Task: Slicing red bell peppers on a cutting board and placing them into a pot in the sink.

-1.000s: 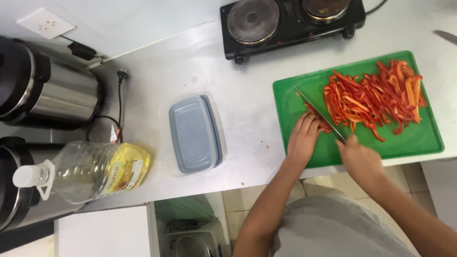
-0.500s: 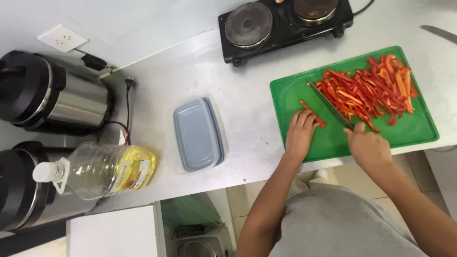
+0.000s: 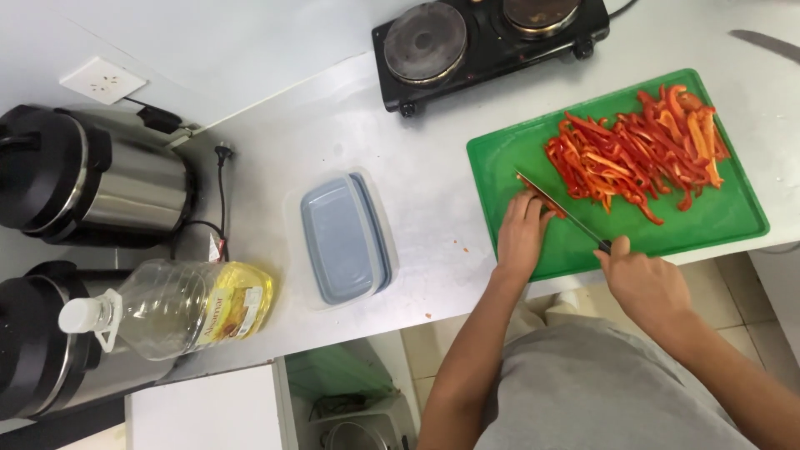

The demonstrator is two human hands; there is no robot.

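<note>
The right hand (image 3: 646,279) is closed round the handle of a knife (image 3: 560,210), blade slanting over the green board (image 3: 717,218); the left hand (image 3: 522,233) lies flat at the board's near-left edge, fingers curled on a bit of red pepper I can barely see, just beside the blade; the pile of pepper strips (image 3: 637,154) sits further back on the board; a lidded tub (image 3: 343,237), an oil bottle (image 3: 167,308) and a hotplate (image 3: 487,37) share the counter (image 3: 433,179).

Knife handle (image 3: 607,247) hidden in right hand (image 3: 646,279); second knife (image 3: 765,43) cut by top-right edge.
</note>
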